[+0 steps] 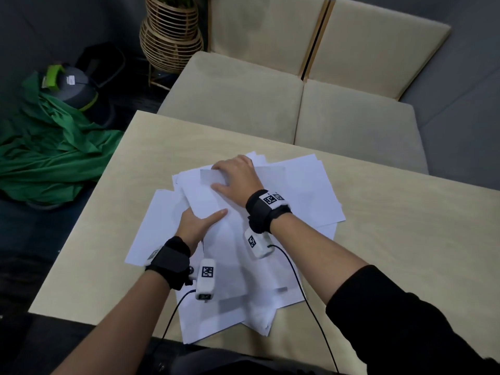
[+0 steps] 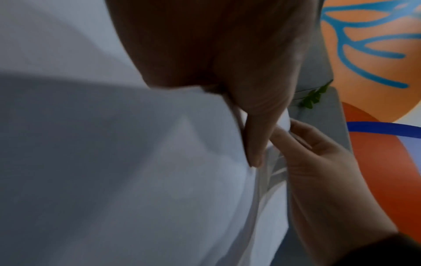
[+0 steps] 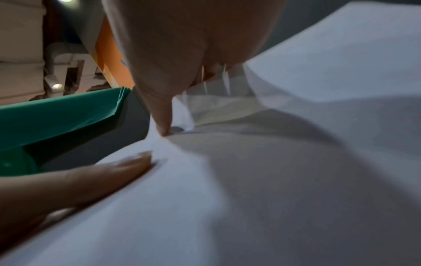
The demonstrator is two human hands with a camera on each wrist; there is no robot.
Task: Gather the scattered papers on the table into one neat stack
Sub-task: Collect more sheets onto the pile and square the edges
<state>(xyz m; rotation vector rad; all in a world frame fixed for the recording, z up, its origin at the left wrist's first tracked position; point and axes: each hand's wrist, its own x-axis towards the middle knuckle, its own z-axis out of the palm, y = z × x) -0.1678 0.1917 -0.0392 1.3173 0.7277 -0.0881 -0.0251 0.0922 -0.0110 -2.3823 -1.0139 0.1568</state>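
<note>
The papers (image 1: pixel 297 190) lie in a loose, fanned heap in the middle of the desk (image 1: pixel 405 239), sheets turned at different angles and some poking out toward the near edge. The left hand (image 1: pixel 196 221) grips the left edge of the upper sheets, thumb lying on top and fingers tucked underneath. The right hand (image 1: pixel 238 175) is clamped on the far end of the same bundle, fingers curled over its edge and thumb spread flat on the top sheet. The two hands are apart, one at each end of the bundle.

The step in hand looks like squaring up the top sheets before the rest are drawn in. To do it well, hold the grip light so the sheets can slide against each other, push the edges inward from both ends, and keep the bundle low over the heap so nothing buckles. The stray sheets at the near and right sides should be swept under afterwards
</note>
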